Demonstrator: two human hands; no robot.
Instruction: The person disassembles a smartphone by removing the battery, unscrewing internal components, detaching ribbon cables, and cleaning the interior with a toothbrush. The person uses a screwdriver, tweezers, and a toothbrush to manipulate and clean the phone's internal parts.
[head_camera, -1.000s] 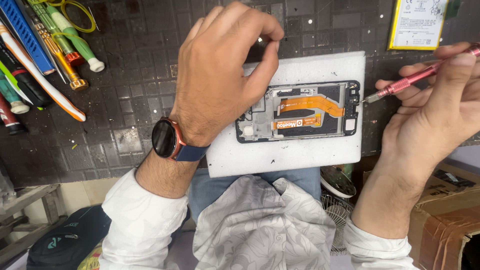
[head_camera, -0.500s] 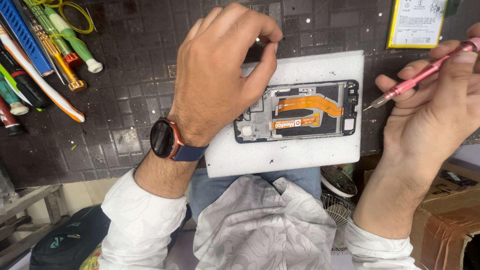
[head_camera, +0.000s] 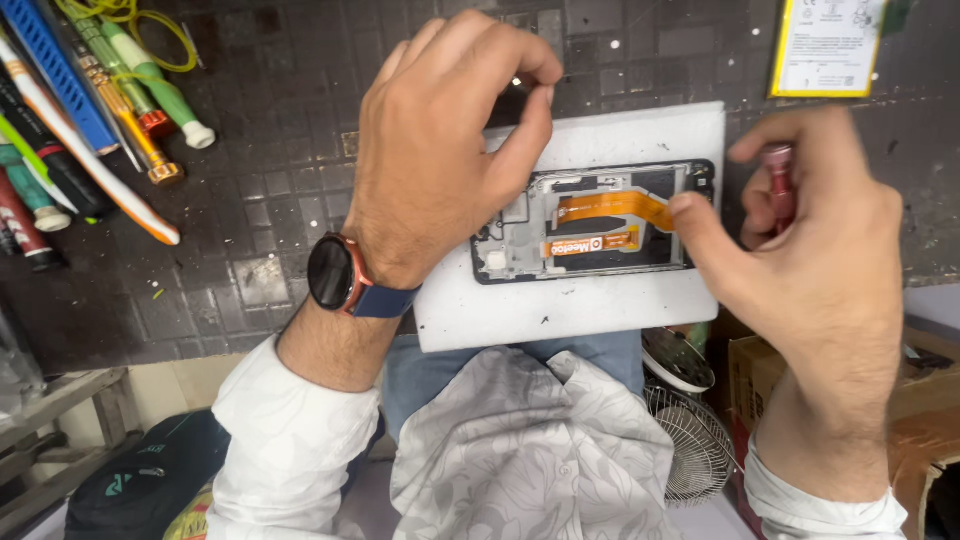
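Note:
An opened phone (head_camera: 600, 225) with an orange flex cable (head_camera: 612, 208) lies on a white pad (head_camera: 570, 300). My left hand (head_camera: 440, 150) hovers over the phone's left end, thumb and forefinger pinched together; whether something tiny is between them cannot be seen. It wears a dark watch (head_camera: 335, 275). My right hand (head_camera: 810, 240) grips a red screwdriver (head_camera: 780, 185) against the palm, and its thumb presses on the right end of the flex cable.
Several screwdrivers and tools (head_camera: 90, 120) lie at the left on the dark gridded mat (head_camera: 250, 200). A yellow-edged battery (head_camera: 825, 45) sits at the top right. A small fan (head_camera: 690, 430) and a cardboard box (head_camera: 920, 400) stand below the bench edge.
My right hand has swung in from the right with the screwdriver turned upright in its grip, and its thumb now touches the flex cable. The left hand has stayed in place.

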